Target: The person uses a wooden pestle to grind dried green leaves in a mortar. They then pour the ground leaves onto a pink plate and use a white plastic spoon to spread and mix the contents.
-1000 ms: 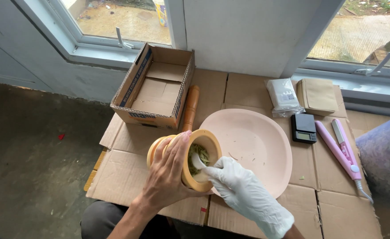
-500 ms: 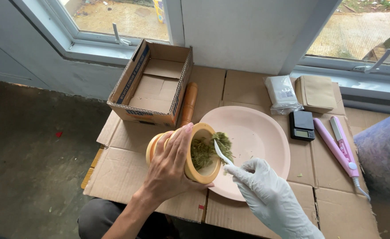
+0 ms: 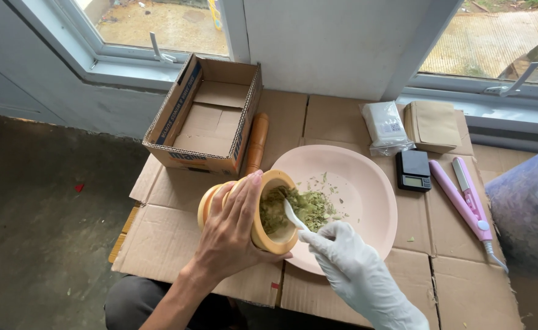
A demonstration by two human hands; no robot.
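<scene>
I note a bare, sleeveless left hand (image 3: 235, 235), a white-latex-gloved right hand (image 3: 348, 269), and dark trousers (image 3: 128, 302) below.

This looks like a makeshift home workshop for packing dried herbs, set up in a bare room. The counter (image 3: 177, 238) is only flattened cardboard sheets laid under two windows (image 3: 159, 27), beside a rough concrete floor (image 3: 43, 201) (stained and dusty). On it lie a small digital scale (image 3: 413, 170), a stack of brown paper envelopes (image 3: 432, 125), a packet of small white bags (image 3: 384, 125) and a pink sealing tool (image 3: 464, 198).
</scene>
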